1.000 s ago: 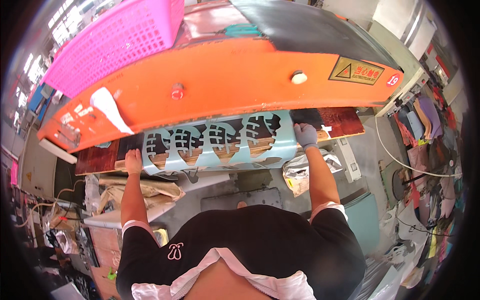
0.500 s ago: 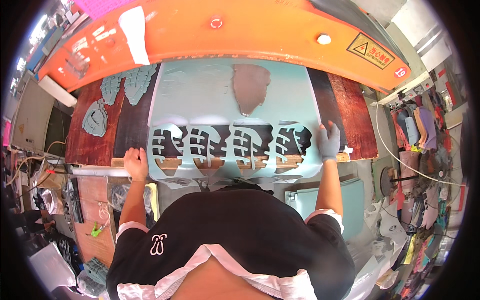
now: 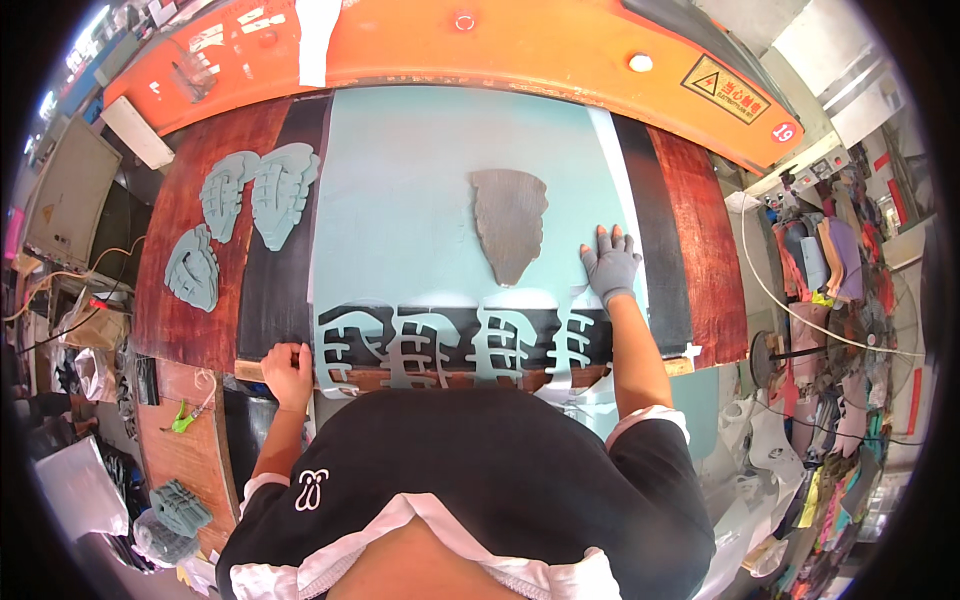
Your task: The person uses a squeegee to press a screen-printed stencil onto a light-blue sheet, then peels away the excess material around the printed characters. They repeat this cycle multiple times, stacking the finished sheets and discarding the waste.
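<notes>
A pale green sheet [image 3: 400,210] covers the middle of the press table, its near part cut into openwork strips [image 3: 500,345] with dark gaps. My right hand [image 3: 611,265], in a grey glove with bare fingertips, lies flat with fingers spread on the sheet's right side. My bare left hand [image 3: 288,375] is closed beside the sheet's left front corner; whatever its fingers grip is hidden. Between the hands, farther off, a brown tapering plate with notched edges [image 3: 510,225] rests on the sheet. The near end of the strips disappears behind my body.
Stacks of green cut pieces [image 3: 283,195] lie on the table's reddish left side [image 3: 175,325]. An orange machine beam [image 3: 400,45] spans the far edge. At right hang many coloured offcuts [image 3: 810,330]; at lower left stands a brown board [image 3: 185,440] with a green-handled tool.
The sheet and its cut strips have come nearer to my body, with the brown plate also lower in view. My right hand has moved from the sheet's right edge onto its surface.
</notes>
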A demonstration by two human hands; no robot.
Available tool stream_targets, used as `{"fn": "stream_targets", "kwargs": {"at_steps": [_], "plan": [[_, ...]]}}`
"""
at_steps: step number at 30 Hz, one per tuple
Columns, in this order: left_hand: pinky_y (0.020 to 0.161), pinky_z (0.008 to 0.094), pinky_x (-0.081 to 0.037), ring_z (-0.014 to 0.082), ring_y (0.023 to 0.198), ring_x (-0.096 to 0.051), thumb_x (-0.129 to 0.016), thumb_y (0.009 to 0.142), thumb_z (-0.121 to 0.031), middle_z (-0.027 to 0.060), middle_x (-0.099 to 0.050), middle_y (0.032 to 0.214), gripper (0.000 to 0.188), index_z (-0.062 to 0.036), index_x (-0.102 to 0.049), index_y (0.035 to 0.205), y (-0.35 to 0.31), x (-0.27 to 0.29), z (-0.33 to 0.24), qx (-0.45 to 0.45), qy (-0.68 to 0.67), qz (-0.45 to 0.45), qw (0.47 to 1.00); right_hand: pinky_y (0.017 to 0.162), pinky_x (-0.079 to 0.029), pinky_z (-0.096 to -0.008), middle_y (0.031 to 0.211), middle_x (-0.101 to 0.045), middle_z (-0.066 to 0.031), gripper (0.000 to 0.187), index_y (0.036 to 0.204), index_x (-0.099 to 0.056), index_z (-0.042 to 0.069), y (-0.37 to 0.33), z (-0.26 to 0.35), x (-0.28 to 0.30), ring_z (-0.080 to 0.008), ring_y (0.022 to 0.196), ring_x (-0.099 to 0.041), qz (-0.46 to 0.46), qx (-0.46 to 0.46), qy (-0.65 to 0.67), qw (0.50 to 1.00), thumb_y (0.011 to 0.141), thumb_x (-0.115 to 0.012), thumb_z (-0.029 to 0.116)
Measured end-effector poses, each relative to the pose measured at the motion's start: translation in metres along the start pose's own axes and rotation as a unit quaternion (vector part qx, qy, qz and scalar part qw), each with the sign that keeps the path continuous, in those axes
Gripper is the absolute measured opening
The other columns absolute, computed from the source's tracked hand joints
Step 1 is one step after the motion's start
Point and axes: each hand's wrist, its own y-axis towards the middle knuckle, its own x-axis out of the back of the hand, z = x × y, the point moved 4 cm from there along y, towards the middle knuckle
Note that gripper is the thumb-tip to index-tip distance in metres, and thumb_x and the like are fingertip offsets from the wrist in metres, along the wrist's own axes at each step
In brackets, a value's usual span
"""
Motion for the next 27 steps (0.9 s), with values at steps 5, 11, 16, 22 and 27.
{"fn": "stream_targets", "kwargs": {"at_steps": [5, 11, 16, 22, 27], "plan": [[0.096, 0.0436, -0.034, 0.0364, 0.112, -0.048, -0.065, 0.081, -0.024, 0.0204, -0.053, 0.122, 0.045, -0.0029, -0.054, 0.119, 0.020, -0.024, -0.051, -0.100, 0.026, 0.029, 0.994, 0.098, -0.027, -0.0586, 0.141, -0.038, -0.0198, 0.063, 0.136, -0.042, 0.013, -0.023, -0.001, 0.002, -0.0409, 0.128, -0.032, -0.013, -0.003, -0.024, 1.000, 0.088, -0.041, 0.054], [0.107, 0.0567, -0.018, 0.0340, 0.138, -0.020, -0.048, 0.091, -0.044, 0.0185, -0.025, 0.148, 0.059, -0.0102, -0.038, 0.138, 0.069, -0.096, -0.074, -0.049, 0.173, 0.190, 0.965, 0.101, -0.026, -0.0560, 0.142, -0.037, -0.0203, 0.065, 0.137, -0.043, 0.012, -0.044, 0.000, 0.006, -0.0424, 0.130, -0.030, -0.006, -0.055, -0.017, 0.998, 0.087, -0.041, 0.054], [0.108, 0.0579, -0.014, 0.0338, 0.139, -0.018, -0.048, 0.091, -0.044, 0.0165, -0.023, 0.149, 0.060, -0.0103, -0.037, 0.139, 0.081, -0.087, -0.074, -0.038, 0.131, 0.233, 0.963, 0.102, -0.027, -0.0555, 0.141, -0.037, -0.0207, 0.067, 0.136, -0.043, 0.011, -0.049, -0.003, 0.013, -0.0424, 0.130, -0.031, 0.009, -0.056, 0.023, 0.998, 0.085, -0.045, 0.054], [0.109, 0.0557, -0.014, 0.0283, 0.139, -0.019, -0.048, 0.091, -0.035, 0.0105, -0.026, 0.150, 0.057, -0.0091, -0.035, 0.140, 0.076, -0.113, -0.166, -0.236, 0.051, 0.250, 0.938, 0.100, -0.036, -0.0439, 0.132, -0.045, -0.0242, 0.078, 0.127, -0.046, 0.001, -0.035, 0.088, 0.059, -0.0376, 0.122, -0.042, -0.095, 0.055, 0.288, 0.951, 0.073, -0.062, 0.056], [0.110, 0.0549, -0.015, 0.0272, 0.139, -0.021, -0.048, 0.092, -0.034, 0.0093, -0.028, 0.148, 0.054, -0.0079, -0.037, 0.138, 0.069, -0.154, -0.206, -0.231, 0.024, 0.287, 0.929, 0.097, -0.038, -0.0465, 0.145, -0.029, -0.0200, 0.089, 0.135, -0.041, 0.009, -0.023, 0.172, 0.061, -0.0479, 0.119, -0.040, 0.089, -0.022, 0.116, 0.989, 0.066, -0.065, 0.060]]}}
